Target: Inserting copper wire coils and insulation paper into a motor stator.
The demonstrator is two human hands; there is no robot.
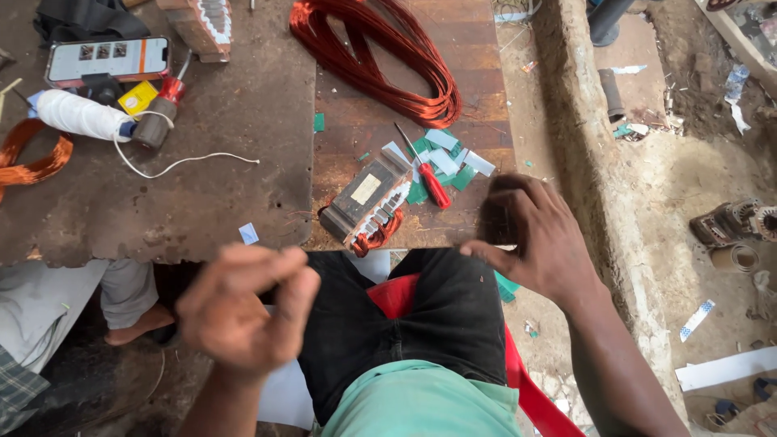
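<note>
Copper-red winding wire (pixel 380 61) lies coiled at the far end of the wooden board (pixel 477 89). Near the board's front edge sits a laminated transformer core (pixel 366 198), red wire spilling from its near end, with a red-handled screwdriver (pixel 426 174) and scattered green and white insulation paper slips (pixel 449 158) just beside it. Left hand (pixel 243 311) hovers loosely curled over the lap, empty as far as shows. Right hand (pixel 534 239) is blurred at the board's front right corner; whether it grips anything cannot be told.
</note>
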